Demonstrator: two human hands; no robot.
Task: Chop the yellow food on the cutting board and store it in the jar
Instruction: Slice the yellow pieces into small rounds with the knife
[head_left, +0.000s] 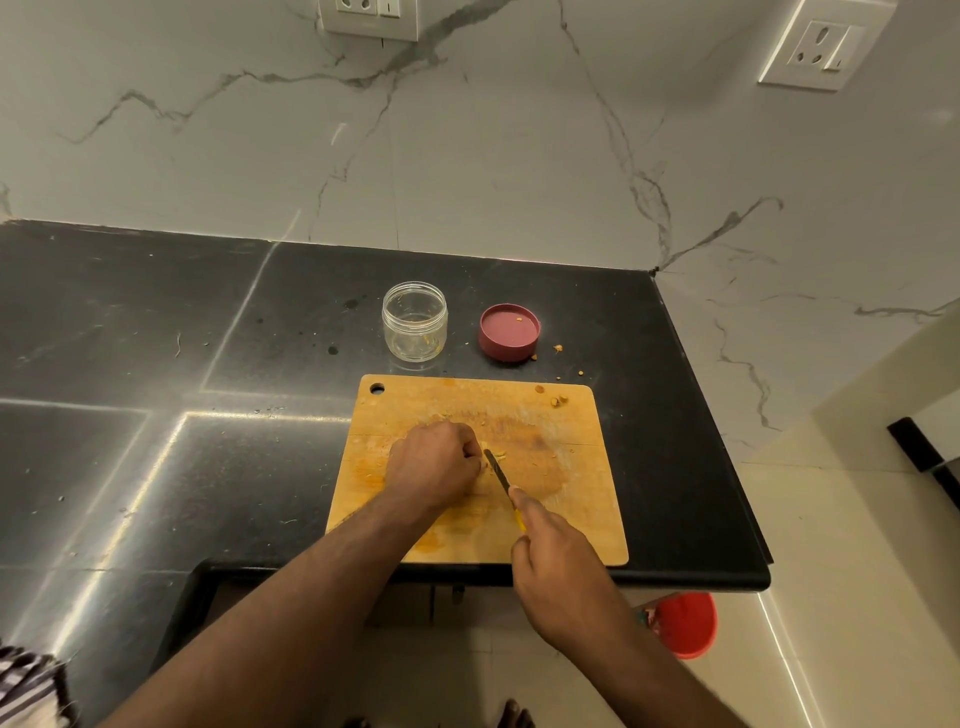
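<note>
A wooden cutting board (566, 415) lies on the black counter near its front edge. My left hand (434, 465) is curled over the middle of the board, fingers pinning a small piece of yellow food (497, 455) that mostly hides under them. My right hand (558, 558) grips a knife (500, 475) with a yellow handle; its dark blade rests against the food right beside my left fingertips. Behind the board stands a clear glass jar (414, 322), open and nearly empty. Its dark red lid (509, 332) lies upside down to the right of the jar.
Small yellow crumbs (558, 400) lie on the board's far right corner and on the black counter (156, 415) near the lid. The counter ends just right of the board. A red bucket (685, 623) sits on the floor below. A marble wall rises behind.
</note>
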